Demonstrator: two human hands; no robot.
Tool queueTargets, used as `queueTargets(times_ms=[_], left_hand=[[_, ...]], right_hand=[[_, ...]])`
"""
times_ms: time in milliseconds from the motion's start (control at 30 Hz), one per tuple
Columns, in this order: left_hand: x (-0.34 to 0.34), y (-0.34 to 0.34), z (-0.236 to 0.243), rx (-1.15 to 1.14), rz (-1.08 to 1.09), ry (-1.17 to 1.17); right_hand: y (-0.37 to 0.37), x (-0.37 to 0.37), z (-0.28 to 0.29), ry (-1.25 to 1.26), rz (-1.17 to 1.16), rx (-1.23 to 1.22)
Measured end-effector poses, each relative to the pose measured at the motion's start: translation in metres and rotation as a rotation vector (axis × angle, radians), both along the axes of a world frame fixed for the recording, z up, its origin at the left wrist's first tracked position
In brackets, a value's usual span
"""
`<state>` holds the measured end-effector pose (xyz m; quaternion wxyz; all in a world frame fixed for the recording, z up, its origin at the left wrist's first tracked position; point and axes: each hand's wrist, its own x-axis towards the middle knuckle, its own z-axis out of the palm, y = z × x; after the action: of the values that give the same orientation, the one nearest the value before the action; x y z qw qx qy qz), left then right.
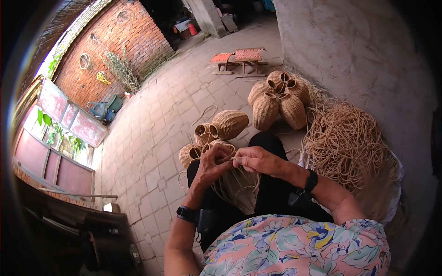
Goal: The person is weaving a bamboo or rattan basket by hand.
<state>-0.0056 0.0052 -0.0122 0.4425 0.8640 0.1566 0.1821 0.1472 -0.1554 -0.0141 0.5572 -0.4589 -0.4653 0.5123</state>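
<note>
Both hands are pinching closed at the top of a half-woven basket [237, 186]: the left hand [212, 162] is curling its fingers tight around the rim and upright strands, while the right hand [258, 160] is nipping a thin strand [235, 159] between thumb and fingers, seemingly to keep it taut. The basket is sitting in the lap just below the hands, likely braced there. Beyond the fingers finished baskets [216, 131] are lying on the paving, more baskets [278, 99] are clustering farther off, and a tangle of cane [345, 142] is lying right of the right hand, within reach.
</note>
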Motion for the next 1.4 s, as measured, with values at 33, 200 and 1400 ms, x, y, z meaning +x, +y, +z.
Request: queueTargets(times_ms=[33, 200, 1400], left_hand=[[-0.002, -0.001, 0.0, -0.021, -0.02, 0.019], [-0.003, -0.011, -0.002, 0.13, 0.058, 0.089], [-0.046, 0.005, -0.017, 0.094, 0.025, -0.187]], right_hand=[[-0.001, 0.001, -0.001, -0.01, -0.007, 0.018], [-0.002, 0.006, -0.02, -0.808, -0.443, 0.027], [0.016, -0.026, 0.006, -0.242, -0.406, 0.259]])
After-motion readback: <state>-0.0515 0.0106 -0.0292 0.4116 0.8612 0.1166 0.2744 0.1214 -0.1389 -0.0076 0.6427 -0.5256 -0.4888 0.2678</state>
